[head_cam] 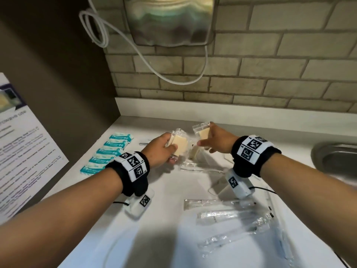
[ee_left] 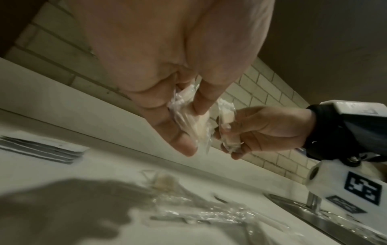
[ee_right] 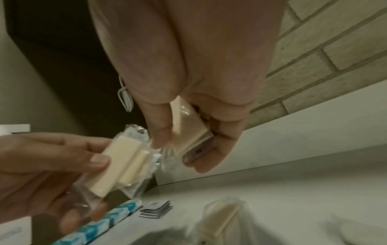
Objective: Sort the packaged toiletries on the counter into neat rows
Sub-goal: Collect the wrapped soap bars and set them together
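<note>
My left hand (head_cam: 170,149) grips two cream soap bars (head_cam: 180,147) in clear wrappers, stacked together above the white counter (head_cam: 164,219); they show as the two bars (ee_right: 121,160) in the right wrist view. Just to the right, my right hand (head_cam: 204,140) pinches a third wrapped soap bar (head_cam: 203,133), held upright close to the other two. Another wrapped soap (head_cam: 194,153) lies on the counter below both hands. A row of teal packets (head_cam: 108,151) runs along the left side. Clear-wrapped long items (head_cam: 222,213) lie loosely at the front right.
Thin dark-edged sachets (head_cam: 144,143) lie behind the teal row. A steel sink (head_cam: 336,157) sits at the right edge. A printed notice (head_cam: 23,147) hangs on the dark left wall. A metal dispenser (head_cam: 170,18) and a white cable (head_cam: 146,60) hang on the brick wall.
</note>
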The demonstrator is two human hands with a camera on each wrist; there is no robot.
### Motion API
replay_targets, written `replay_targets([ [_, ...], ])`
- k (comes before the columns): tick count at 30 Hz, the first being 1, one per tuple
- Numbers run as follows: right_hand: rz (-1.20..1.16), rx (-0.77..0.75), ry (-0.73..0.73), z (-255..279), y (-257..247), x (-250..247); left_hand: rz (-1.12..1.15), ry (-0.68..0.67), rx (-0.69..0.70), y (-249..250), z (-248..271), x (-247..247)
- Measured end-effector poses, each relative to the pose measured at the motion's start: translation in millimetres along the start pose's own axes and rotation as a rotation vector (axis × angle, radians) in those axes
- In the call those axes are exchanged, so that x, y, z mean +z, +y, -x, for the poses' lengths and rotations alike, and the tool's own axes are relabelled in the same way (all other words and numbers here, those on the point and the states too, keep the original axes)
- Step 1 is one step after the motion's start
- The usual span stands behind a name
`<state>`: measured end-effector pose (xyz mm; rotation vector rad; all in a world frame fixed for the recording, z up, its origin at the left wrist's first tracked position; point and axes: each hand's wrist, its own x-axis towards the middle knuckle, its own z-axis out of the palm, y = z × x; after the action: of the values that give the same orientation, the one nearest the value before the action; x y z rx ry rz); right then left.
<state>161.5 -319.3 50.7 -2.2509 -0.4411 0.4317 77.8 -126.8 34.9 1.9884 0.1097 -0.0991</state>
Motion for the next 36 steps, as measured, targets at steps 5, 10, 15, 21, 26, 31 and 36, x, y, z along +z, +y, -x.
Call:
replay_targets([
  [5,0.494,0.045,-0.075,-32.0,-13.3,3.7,-0.068,0.022,0.009,1.8,-14.3,-23.8],
  [10,0.872,0.085,-0.323,-74.1,-20.3,28.0,-0.103,0.058,0.055,6.4,-32.4,-31.2],
  [15,1.049,0.055,-0.373,-135.6,26.6,41.8,-0.062,0.057,0.045,2.2,-48.0,-35.2],
  [21,1.214,-0.010,-0.419,-122.5,15.5,43.4,-0.124,0.046,0.034,-13.6,-57.4,-35.4],
  [26,1.157,-0.009,-0.281,-122.9,34.1,34.0,-0.150,0.028,0.020,-21.0,-51.7,-31.9],
  [31,0.987,0.041,-0.249,-84.0,5.3,17.1,-0.158,0.038,-0.001,-22.3,-39.6,-30.7],
  [36,0.824,0.003,-0.195,-46.4,-17.6,6.8,-0.208,0.031,0.005,-21.7,-19.8,-36.7],
])
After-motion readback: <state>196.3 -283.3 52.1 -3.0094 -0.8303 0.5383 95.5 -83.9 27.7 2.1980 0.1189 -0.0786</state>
